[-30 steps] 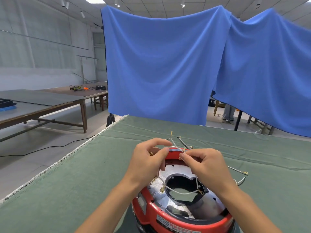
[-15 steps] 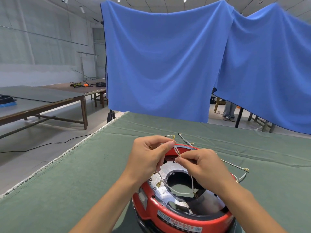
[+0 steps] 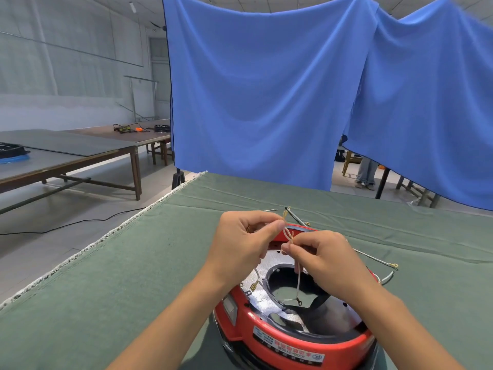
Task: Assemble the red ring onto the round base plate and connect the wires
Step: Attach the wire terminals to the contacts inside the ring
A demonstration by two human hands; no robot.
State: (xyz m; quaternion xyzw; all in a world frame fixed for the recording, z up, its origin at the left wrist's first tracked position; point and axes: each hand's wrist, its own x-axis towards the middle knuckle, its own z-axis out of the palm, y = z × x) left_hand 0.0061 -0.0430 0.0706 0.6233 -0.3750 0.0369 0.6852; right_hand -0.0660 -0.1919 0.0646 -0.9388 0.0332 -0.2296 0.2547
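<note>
Red ring [image 3: 288, 340] seated around round base plate [image 3: 330, 316] on bench [image 3: 106, 289], below both hands. Wires [image 3: 289, 235] now twisted together where earlier merely crossed, pinched between left hand [image 3: 240, 244] and right hand [image 3: 322, 257]. Joining apparently underway; other leads loose.

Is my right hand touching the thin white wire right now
Touching. The head view shows the right hand pinching the thin white wire between thumb and fingertips, with the wire hanging below the pinch toward the base plate.
</note>
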